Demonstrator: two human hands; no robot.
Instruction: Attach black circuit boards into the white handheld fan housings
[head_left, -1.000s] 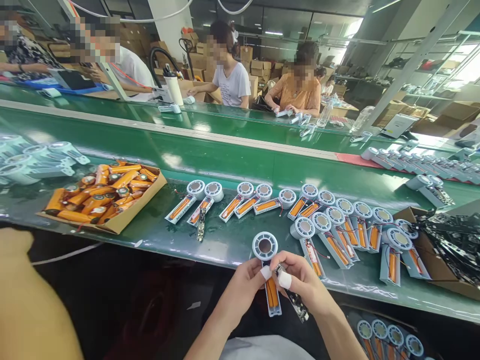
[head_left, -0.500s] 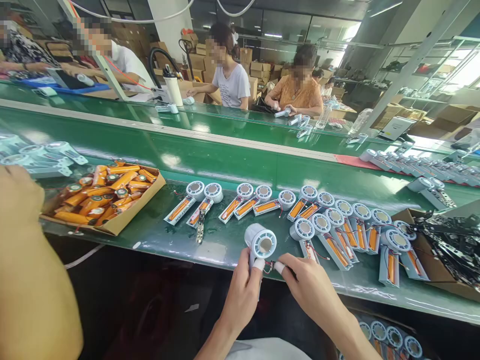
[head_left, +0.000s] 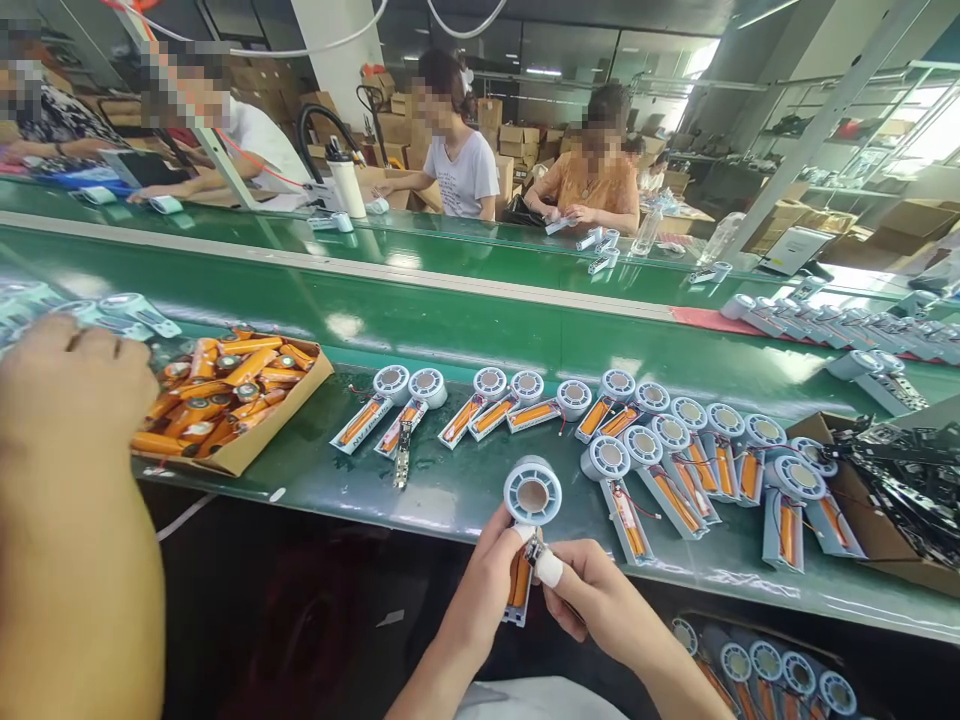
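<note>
My left hand (head_left: 486, 568) is closed around the handle of a light-blue handheld fan (head_left: 534, 492). The fan's round head points up, and an orange battery (head_left: 517, 585) shows in the open handle. Between the thumb and fingers of my right hand (head_left: 600, 592) is a small circuit board (head_left: 534, 550), held close against the upper handle. White coverings wrap both thumb tips. Just beyond, on the bench, lie several similar open fans (head_left: 609, 458) with orange batteries and thin wires. One of them (head_left: 426, 388) has a circuit board (head_left: 403, 455) lying over its handle.
At left, a co-worker's arm (head_left: 82, 450) reaches over beside a cardboard tray (head_left: 281, 420) of orange batteries. A box (head_left: 870, 530) of black parts and wires stands at right. More fans (head_left: 765, 662) sit below the bench edge. Past the green conveyor (head_left: 450, 310), several people work.
My hands have turned the fan more upright, its battery side now toward me. The circuit board has come up against the handle. The co-worker's hand at left has moved right, toward the battery tray.
</note>
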